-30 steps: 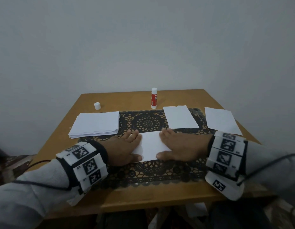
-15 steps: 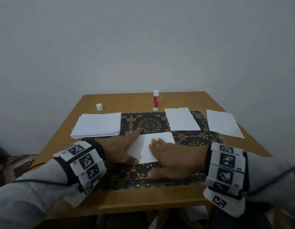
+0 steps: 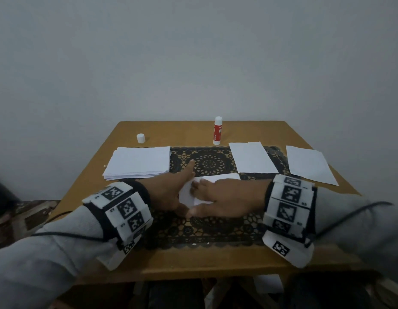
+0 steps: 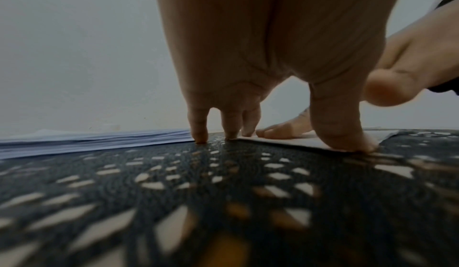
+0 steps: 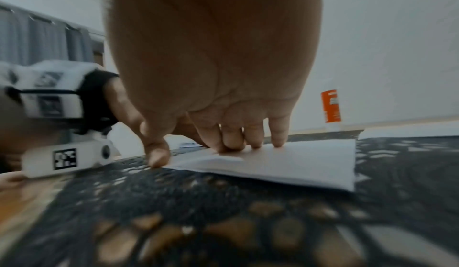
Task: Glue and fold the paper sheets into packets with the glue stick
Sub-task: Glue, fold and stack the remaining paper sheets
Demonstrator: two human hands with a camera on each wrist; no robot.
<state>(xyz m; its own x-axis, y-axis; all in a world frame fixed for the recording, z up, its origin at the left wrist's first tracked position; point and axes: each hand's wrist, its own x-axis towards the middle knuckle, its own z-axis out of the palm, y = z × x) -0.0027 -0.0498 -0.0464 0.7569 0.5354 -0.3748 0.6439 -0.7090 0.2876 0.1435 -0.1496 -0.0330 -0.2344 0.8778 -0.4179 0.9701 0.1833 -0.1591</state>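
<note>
A folded white paper (image 3: 224,177) lies on the dark lace mat (image 3: 207,162) in the middle of the table. My left hand (image 3: 171,192) lies flat at its left edge, the thumb (image 4: 342,133) pressing the paper's near corner (image 4: 298,141). My right hand (image 3: 216,197) lies across the paper, straight fingers pressing its left part (image 5: 298,163). The two thumbs nearly meet. The red and white glue stick (image 3: 217,130) stands uncapped at the back, its white cap (image 3: 140,138) to the left. Neither hand holds anything.
A stack of blank sheets (image 3: 138,162) lies at the left, just beyond my left fingertips (image 4: 198,133). Two folded white packets (image 3: 252,160) (image 3: 309,165) lie at the right. The wooden table (image 3: 193,264) stands against a plain wall.
My right hand has slid left across the folded paper, from its right end to right beside my left hand. The left hand has stayed at the left edge.
</note>
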